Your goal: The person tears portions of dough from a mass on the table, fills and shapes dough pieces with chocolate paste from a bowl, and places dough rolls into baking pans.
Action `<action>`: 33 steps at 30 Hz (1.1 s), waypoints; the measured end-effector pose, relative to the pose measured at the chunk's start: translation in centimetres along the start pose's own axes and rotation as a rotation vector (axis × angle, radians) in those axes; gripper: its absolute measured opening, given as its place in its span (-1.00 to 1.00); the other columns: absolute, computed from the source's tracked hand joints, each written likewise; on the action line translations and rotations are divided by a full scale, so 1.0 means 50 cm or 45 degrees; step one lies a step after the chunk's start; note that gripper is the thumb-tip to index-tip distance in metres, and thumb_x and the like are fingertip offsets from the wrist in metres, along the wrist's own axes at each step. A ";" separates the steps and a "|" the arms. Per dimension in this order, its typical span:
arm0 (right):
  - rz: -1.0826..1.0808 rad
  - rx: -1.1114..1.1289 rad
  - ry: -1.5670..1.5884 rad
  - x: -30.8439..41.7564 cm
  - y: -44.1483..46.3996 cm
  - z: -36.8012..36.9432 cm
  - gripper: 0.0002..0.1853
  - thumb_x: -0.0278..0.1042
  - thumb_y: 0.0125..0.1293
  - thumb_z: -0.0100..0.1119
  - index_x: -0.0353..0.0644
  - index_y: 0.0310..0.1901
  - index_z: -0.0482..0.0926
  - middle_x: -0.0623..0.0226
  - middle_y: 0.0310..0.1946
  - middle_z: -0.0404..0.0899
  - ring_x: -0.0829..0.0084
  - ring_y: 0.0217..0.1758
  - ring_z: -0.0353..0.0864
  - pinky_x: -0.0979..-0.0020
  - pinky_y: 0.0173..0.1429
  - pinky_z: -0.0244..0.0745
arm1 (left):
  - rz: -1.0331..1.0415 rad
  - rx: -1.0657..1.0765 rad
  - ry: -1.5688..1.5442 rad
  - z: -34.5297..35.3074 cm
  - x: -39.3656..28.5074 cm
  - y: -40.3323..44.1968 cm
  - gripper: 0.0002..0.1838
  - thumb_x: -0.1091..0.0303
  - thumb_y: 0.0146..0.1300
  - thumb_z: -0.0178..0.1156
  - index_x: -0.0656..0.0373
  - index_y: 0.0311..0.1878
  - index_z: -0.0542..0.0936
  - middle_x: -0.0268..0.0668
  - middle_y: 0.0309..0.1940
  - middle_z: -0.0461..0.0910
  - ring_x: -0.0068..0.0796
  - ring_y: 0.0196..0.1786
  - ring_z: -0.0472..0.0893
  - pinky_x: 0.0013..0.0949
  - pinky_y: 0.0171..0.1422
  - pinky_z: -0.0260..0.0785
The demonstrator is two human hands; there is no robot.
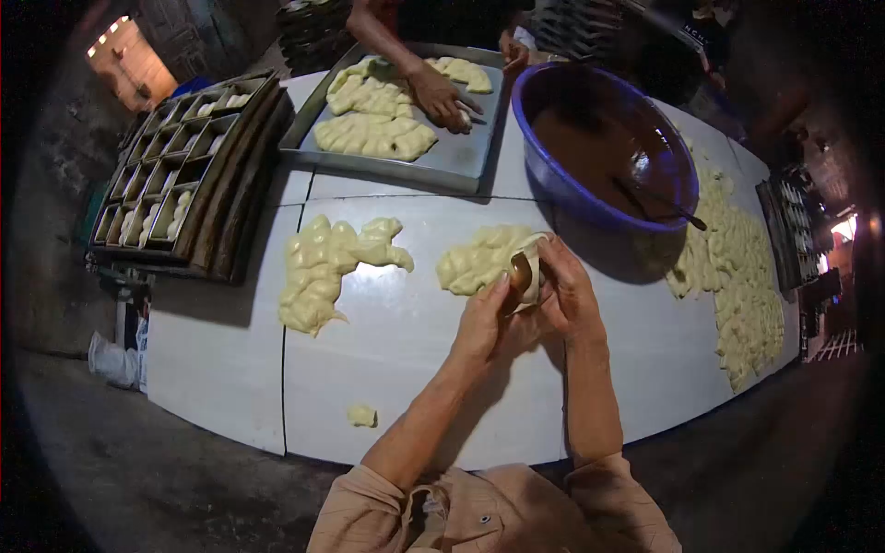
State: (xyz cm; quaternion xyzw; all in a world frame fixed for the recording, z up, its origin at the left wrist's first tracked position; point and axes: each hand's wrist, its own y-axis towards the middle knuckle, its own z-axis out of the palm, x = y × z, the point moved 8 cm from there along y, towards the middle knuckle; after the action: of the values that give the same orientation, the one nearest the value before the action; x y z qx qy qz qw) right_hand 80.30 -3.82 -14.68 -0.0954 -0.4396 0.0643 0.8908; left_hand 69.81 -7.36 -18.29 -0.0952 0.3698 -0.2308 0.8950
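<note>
In front of me, both hands hold up a flattened piece of pale dough [532, 253] with a glossy brown filling [520, 280] on it. My left hand [487, 315] grips its near left side, thumb up beside the filling. My right hand [567, 284] is closed on its right edge, and its fingers are partly hidden. Just behind them lies a clump of dough pieces [475, 261]. A larger clump of dough [318, 272] rests further left, and one small dough scrap [361, 416] lies near the table's front edge.
A purple basin [553, 170] of brown filling with a spoon [659, 205] stands at back right. Behind is a metal tray [396, 172] of dough, where another person's hand [442, 97] reaches in. Stacked moulds [166, 184] stand left; many dough pieces [737, 286] cover the right side.
</note>
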 end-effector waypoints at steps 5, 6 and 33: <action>-0.129 0.133 -0.526 -0.098 -0.089 0.032 -0.44 -0.46 0.27 0.29 -0.20 0.30 0.36 0.26 0.15 0.49 0.39 0.18 0.55 0.28 0.27 0.49 | 0.072 -0.302 0.189 -0.155 -0.033 -0.066 -0.60 0.13 0.40 0.26 0.27 0.09 0.60 -0.30 -0.13 0.67 -0.53 -0.12 0.65 -0.44 0.02 0.54; -0.390 0.078 -0.878 -0.094 -0.104 0.056 -0.44 -0.49 0.24 0.31 -0.20 0.29 0.39 0.25 0.15 0.48 0.36 0.18 0.56 0.32 0.25 0.50 | 0.113 -0.355 0.274 -0.173 -0.045 -0.075 -0.56 0.15 0.37 0.30 0.32 0.12 0.60 -0.30 -0.13 0.68 -0.57 -0.15 0.65 -0.49 -0.04 0.53; -0.872 -0.070 -0.903 -0.184 -0.215 0.145 -0.81 -0.47 0.34 0.29 -0.22 -0.05 0.54 0.20 -0.04 0.50 0.44 -0.08 0.51 0.39 0.02 0.47 | 0.118 -0.009 0.580 -0.200 -0.115 -0.203 -0.69 0.37 0.40 0.21 0.33 0.13 0.59 -0.20 -0.07 0.66 -0.48 -0.10 0.67 -0.39 -0.07 0.65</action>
State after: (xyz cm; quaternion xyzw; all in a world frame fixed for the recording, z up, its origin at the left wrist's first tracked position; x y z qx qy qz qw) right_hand 69.31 -15.29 -15.00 0.0588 -0.7234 -0.2152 0.6534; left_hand 55.69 -13.44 -18.36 -0.0267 0.5669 -0.2039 0.7977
